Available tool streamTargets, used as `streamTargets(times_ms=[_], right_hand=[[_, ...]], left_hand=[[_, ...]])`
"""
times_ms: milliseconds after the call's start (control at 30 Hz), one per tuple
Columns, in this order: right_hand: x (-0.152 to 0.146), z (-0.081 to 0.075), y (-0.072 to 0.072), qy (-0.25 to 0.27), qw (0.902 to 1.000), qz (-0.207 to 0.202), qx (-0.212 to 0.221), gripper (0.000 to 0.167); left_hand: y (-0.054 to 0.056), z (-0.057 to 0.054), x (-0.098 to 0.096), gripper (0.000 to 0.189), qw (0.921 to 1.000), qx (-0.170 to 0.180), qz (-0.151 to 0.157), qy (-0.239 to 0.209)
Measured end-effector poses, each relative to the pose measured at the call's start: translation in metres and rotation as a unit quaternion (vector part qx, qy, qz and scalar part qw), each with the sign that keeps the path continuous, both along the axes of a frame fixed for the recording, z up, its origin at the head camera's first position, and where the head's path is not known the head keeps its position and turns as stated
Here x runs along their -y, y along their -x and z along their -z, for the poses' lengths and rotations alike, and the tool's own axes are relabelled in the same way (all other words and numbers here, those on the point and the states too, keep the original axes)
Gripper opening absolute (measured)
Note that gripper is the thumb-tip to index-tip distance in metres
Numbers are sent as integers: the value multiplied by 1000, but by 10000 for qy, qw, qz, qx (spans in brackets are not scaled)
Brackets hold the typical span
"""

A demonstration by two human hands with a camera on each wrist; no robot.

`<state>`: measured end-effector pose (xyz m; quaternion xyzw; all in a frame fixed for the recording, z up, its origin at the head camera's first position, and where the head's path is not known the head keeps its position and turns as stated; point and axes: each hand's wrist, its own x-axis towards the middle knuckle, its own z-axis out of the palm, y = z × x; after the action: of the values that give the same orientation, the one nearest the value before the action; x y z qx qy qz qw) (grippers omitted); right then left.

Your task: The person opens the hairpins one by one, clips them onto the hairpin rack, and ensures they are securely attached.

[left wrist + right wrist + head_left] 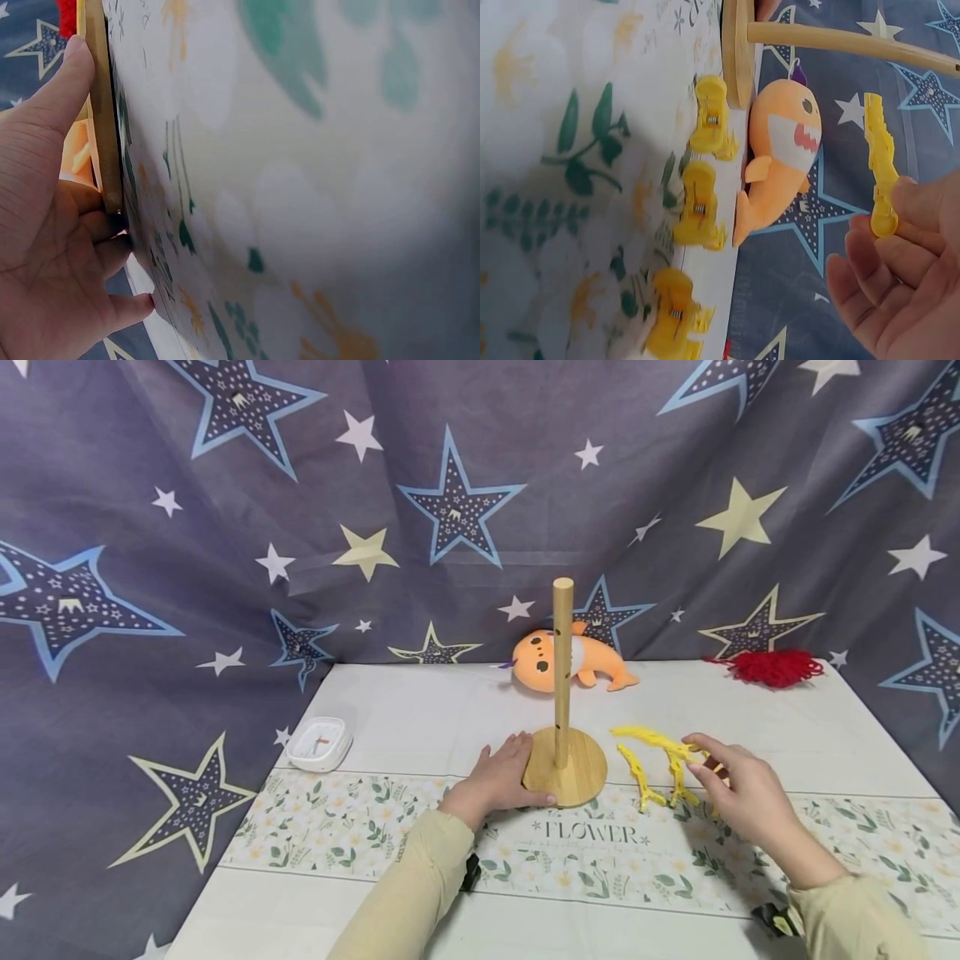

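Observation:
A wooden stand [564, 693] rises upright from a round base [585, 768], with small dark holes along its pole. My left hand [504, 777] holds the base at its left side, thumb along the front edge and fingers round the rim. Over the table to the right, my right hand [738, 789] pinches the end of a yellow branch-shaped spring clip [882, 161] between thumb and fingers. Several more such clips lie below it; three show in the right wrist view, one of them a near clip [673, 315], each with a small metal spring.
An orange plush narwhal [534, 664] lies behind the stand. At the back right is a bundle of red yarn [776, 668]. A white clock [320, 743] sits at the table's left edge. A star-patterned cloth [465, 610] hangs behind the table.

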<state>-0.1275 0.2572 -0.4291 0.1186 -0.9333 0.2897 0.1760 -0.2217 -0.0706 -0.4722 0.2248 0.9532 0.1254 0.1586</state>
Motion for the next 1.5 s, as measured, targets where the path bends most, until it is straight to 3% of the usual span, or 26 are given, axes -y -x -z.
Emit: streamTargets(times_ms=[233, 600, 1200, 1500], right_hand=[[19, 4, 11, -165, 9998, -114, 16, 32], [56, 15, 32, 214, 9994, 241, 98, 24], [94, 21, 53, 56, 9993, -25, -378, 21], [94, 24, 52, 274, 9987, -264, 344, 33]], left_hand=[[0, -2, 1, 112, 10000, 12, -32, -50], [-1, -4, 1, 111, 9999, 114, -89, -88], [-2, -4, 0, 111, 10000, 18, -20, -63], [-2, -4, 1, 111, 10000, 28, -15, -67]])
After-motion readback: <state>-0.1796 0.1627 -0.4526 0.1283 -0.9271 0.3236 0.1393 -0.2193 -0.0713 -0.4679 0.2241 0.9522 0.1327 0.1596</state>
